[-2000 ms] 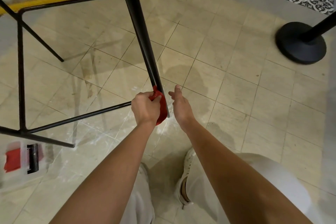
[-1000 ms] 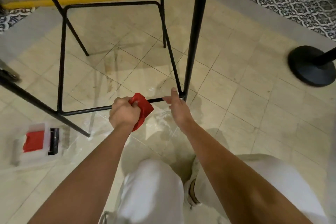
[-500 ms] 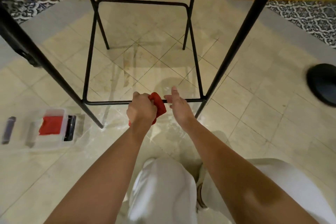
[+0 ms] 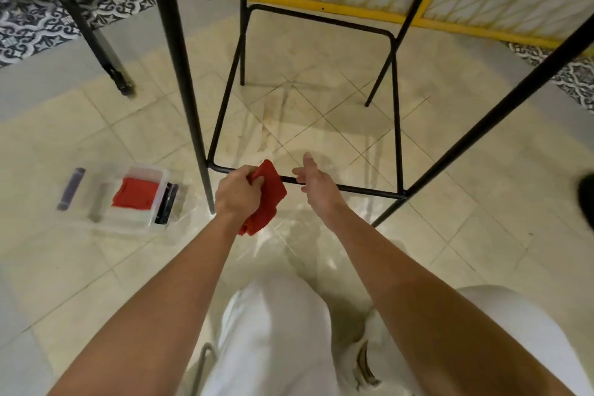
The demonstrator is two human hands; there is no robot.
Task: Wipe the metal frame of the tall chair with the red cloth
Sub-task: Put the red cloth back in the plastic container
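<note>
Red cloth [image 4: 271, 190] slid left along chair bar [image 4: 353, 188], left hand [image 4: 238, 193] gripping; right hand [image 4: 316, 183] open.

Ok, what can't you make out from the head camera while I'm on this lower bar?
All in the head view.
Metal frame: seat and upper part cut off by the top edge.
Lower bar: the stretch under the red cloth and left hand is hidden.
Right hand: contact with the bar unclear, fingers overlap it.
Clear box: contents blurred.
Dark object: cut by the right edge.
</note>
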